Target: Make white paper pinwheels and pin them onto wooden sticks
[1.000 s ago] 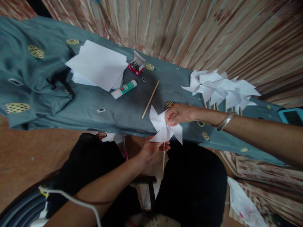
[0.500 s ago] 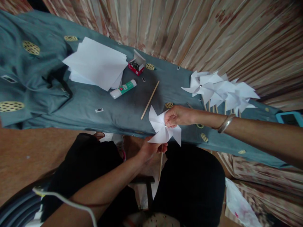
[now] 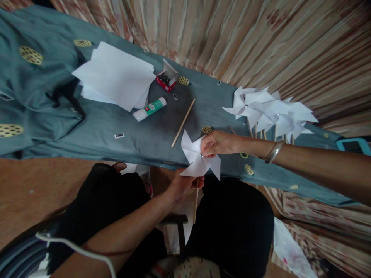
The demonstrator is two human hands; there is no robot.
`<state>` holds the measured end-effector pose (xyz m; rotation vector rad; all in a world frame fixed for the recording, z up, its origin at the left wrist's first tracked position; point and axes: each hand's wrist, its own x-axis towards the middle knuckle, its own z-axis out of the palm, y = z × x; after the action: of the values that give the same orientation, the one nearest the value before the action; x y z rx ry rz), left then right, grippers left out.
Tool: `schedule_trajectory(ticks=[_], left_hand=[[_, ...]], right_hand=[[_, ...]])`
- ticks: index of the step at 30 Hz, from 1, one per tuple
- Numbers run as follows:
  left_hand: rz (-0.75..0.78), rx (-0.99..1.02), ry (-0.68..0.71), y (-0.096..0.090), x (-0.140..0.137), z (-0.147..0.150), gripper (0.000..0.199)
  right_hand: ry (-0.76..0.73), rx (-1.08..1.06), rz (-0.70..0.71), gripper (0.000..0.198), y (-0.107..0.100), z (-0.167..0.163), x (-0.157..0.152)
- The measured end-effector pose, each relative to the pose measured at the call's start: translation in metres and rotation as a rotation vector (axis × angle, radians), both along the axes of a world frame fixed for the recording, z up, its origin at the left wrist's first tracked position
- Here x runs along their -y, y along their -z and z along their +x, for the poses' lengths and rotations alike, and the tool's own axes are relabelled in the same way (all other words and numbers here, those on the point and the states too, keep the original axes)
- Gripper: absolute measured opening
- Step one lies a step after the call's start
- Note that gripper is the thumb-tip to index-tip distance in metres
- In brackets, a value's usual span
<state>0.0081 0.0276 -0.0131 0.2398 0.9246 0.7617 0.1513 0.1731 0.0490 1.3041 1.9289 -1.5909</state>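
Observation:
A white paper pinwheel (image 3: 193, 166) on a thin wooden stick (image 3: 196, 204) is held over the near edge of the bed-like surface, above my lap. My left hand (image 3: 184, 184) is closed around the stick just under the blades, partly hidden by the paper. With bent fingers, my right hand (image 3: 216, 143) pinches the pinwheel close to its centre, where a small shiny pin head shows. Beyond them a loose wooden stick (image 3: 183, 122) lies on the cloth. Scissors (image 3: 243, 155) are partly covered by my right forearm.
Several finished pinwheels (image 3: 266, 106) lie in a row at the right. A stack of white paper (image 3: 116, 75), a glue stick (image 3: 150, 109) and an open red box of pins (image 3: 166, 82) rest on the green patterned cloth (image 3: 101, 131). A blue-framed device (image 3: 353, 146) sits far right.
Both hands keep the same grip on the pinwheel, with only a tiny shift of the right fingers. The whole view has moved slightly.

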Motion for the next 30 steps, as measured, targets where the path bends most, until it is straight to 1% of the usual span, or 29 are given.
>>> schedule_trajectory(ticks=[4,7,12,15,18,22,24,26,28,30], left_hand=[[0.002,0.005,0.003,0.000,-0.001,0.001,0.019],[0.017,0.015,-0.002,0.000,-0.001,0.000,0.021],[0.018,0.029,-0.004,0.002,0.000,0.000,0.023],[0.007,0.019,-0.026,0.002,0.002,0.000,0.025],[-0.022,0.019,-0.041,0.000,0.002,0.001,0.022],[-0.077,-0.003,-0.054,-0.005,0.000,0.001,0.012],[-0.098,-0.006,-0.058,-0.008,-0.001,0.001,0.007],[-0.100,0.006,-0.059,-0.009,-0.001,0.000,0.006],[-0.099,0.015,-0.063,-0.010,-0.001,0.000,0.006],[-0.102,0.019,-0.062,-0.010,0.000,0.000,0.007]], right_hand=[[-0.049,0.007,0.028,0.007,0.003,0.003,-0.002],[-0.050,0.015,0.022,0.007,0.006,0.004,-0.003],[0.035,-0.002,-0.042,0.009,0.004,0.003,0.000],[0.104,-0.002,-0.080,0.015,0.001,0.002,0.002],[0.125,-0.016,-0.091,0.020,0.000,0.003,0.003],[0.097,-0.024,-0.080,0.021,-0.001,0.006,0.003],[0.060,-0.012,-0.033,0.021,-0.002,0.007,0.002],[0.014,0.032,0.059,0.021,-0.007,0.008,0.003],[-0.031,0.117,0.193,0.023,-0.014,0.006,0.004],[-0.043,0.218,0.375,0.026,-0.023,0.003,0.005]])
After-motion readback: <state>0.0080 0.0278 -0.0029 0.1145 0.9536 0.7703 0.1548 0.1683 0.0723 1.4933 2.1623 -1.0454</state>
